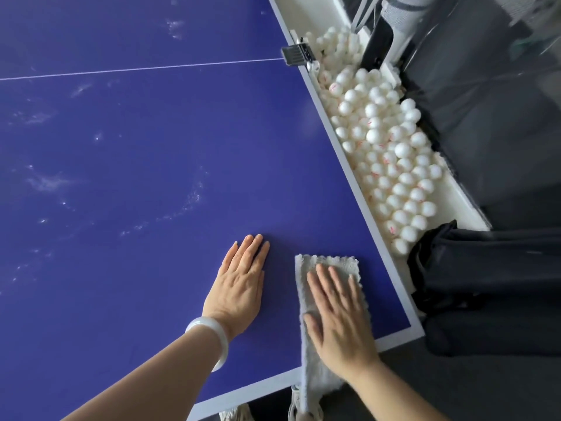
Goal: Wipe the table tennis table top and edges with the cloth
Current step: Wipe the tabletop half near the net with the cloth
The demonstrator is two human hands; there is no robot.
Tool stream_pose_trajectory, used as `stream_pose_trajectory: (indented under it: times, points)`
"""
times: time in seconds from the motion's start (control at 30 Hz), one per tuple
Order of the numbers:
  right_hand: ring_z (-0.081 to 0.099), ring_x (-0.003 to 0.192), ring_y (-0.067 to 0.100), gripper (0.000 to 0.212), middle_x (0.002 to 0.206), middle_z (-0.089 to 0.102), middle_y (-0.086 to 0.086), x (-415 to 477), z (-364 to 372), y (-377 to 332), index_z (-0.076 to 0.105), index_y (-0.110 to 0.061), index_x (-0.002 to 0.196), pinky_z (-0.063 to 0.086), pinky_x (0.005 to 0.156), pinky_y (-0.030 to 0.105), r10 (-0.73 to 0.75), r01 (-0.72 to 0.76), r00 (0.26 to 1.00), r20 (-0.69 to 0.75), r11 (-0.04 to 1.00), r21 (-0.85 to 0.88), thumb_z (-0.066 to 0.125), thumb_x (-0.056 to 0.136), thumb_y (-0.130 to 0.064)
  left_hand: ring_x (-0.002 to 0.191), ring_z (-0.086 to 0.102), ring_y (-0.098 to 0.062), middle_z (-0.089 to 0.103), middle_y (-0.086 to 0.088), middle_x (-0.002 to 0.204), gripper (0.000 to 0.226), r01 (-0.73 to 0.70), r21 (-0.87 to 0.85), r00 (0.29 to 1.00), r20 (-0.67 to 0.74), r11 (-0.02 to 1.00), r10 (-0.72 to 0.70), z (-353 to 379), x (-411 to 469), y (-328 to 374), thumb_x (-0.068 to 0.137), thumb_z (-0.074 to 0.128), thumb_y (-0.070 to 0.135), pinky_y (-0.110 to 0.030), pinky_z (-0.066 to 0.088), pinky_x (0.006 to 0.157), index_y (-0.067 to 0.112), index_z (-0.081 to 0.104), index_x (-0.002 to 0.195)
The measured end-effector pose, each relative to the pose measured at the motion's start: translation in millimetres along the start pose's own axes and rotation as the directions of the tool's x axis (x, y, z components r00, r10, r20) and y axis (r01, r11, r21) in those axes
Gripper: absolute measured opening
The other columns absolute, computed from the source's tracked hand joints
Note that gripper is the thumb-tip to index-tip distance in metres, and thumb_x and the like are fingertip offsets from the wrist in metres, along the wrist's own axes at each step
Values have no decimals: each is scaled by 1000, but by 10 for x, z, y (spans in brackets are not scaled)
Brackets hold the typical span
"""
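The blue worktop (136,153) carries the grey cloth (326,264) at its near right corner, with one end overhanging the near edge. The right hand (341,322) lies flat on the cloth, fingers straight. The left hand (239,284) rests flat on the bare worktop just beside the cloth.

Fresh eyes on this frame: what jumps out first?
White balls fill a trough along the blue table's right edge. Near the corner the right hand presses a pale cloth flat, its end hanging over the edge; the left hand, white bangle on its wrist, lies flat beside it.
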State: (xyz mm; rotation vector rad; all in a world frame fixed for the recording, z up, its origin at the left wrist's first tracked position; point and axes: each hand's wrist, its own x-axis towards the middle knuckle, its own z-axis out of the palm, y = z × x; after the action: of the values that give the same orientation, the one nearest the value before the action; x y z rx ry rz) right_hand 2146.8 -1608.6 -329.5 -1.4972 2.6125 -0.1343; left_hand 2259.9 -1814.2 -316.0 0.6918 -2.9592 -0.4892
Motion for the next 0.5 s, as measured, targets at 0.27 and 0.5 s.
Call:
stream_pose_trajectory:
  times: [0.27,0.5]
  points:
    - [8,155,30,74,167,12,11,953,-171,437,15,-11,160,12,123,53,305,-304,952,5,949,-81,14,97,-51,133,50,-33,52,-15,143,47,-65,12,997,-48,998,65,-50,201,-39,92,59,11,-41,26,117,1,54,138]
    - [10,155,28,70,166,14,11,1498,-235,582,21,-11,159,13,123,54,141,-141,990,5,989,-52,18,99,-47,153,5,-24,11,-8,165,58,51,62,999,-4,997,-51,-145,1149,-200,106,33,31,-35,-4,124,8,17,157]
